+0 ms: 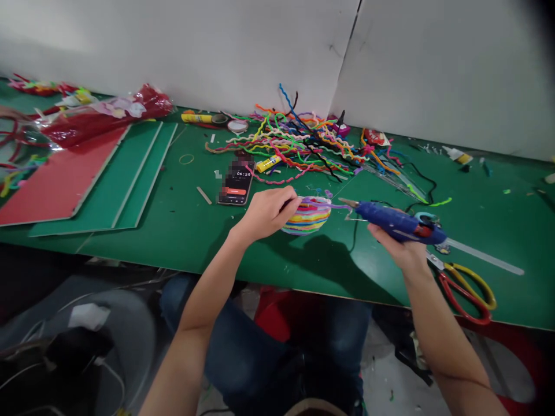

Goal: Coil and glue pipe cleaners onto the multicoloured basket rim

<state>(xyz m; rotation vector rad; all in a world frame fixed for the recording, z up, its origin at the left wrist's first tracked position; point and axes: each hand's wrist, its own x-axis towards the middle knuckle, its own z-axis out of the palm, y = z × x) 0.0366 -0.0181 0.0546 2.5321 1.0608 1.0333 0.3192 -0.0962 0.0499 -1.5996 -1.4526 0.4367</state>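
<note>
My right hand is wrapped round a blue hot glue gun; a clear glue stick juts from its back end. The gun's nozzle points left, close to the free end of a purple pipe cleaner. My left hand is closed, pinching that pipe cleaner at the rim of a small round bowl shape wound in bright stripes. The left fingers hide part of the bowl's left side, so I cannot tell whether they grip its rim too.
A heap of loose pipe cleaners lies behind the bowl, near a phone. Scissors rest by my right forearm at the table edge. Red and green boards and a plastic-wrapped red bundle are at left.
</note>
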